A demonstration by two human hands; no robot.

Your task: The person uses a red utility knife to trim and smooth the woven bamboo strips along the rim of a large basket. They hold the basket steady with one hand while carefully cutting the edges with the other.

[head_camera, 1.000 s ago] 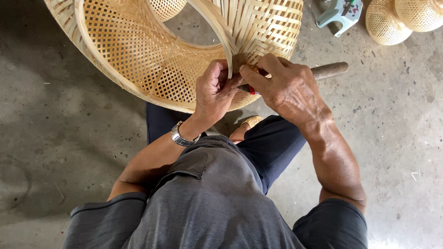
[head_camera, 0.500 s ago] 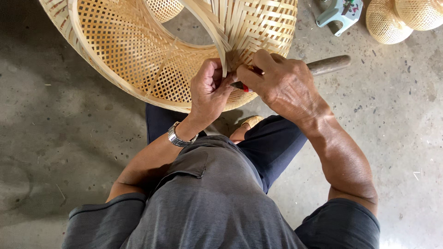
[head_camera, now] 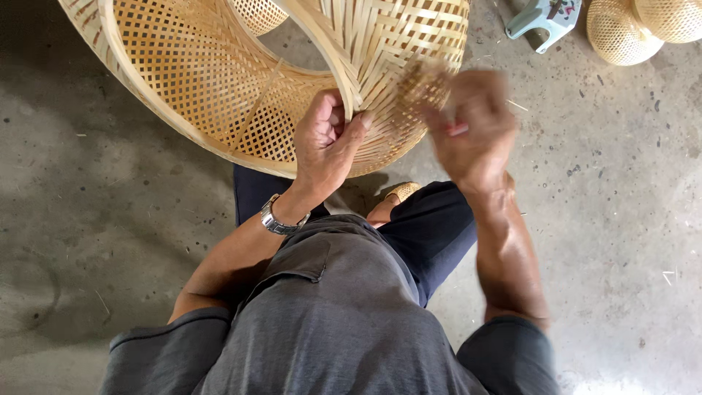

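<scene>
Bare concrete floor (head_camera: 110,219), grey and a bit stained, with little bamboo scraps lying around. The person is sitting low over it, knees in dark trousers, looking straight down at a big woven bamboo basket (head_camera: 212,80) that's tipped up on its side in front of them, open mouth facing the camera so the lattice weave inside is showing.

The left hand (head_camera: 325,143) is pinching the basket's rim strip right where it meets the tighter weave, thumb on one side and fingers curled round the other, so it's gripping the rim and steadying the whole thing. There's a metal watch (head_camera: 281,217) on that wrist. The right hand (head_camera: 468,124) is just beside the weave on the right and it's badly motion-blurred; it looks clenched around something with a bit of red showing, but what it's holding can't really be made out.

Looks like the rim-finishing or trimming stage, with the body of the basket already woven. The next move probably calls for the left hand keeping the rim pinned tight while the right one is working close to the weave, without snagging the thin strips.

Further back there's a small teal plastic thing (head_camera: 545,18) and two smaller woven baskets (head_camera: 636,25) sitting on the floor.
</scene>
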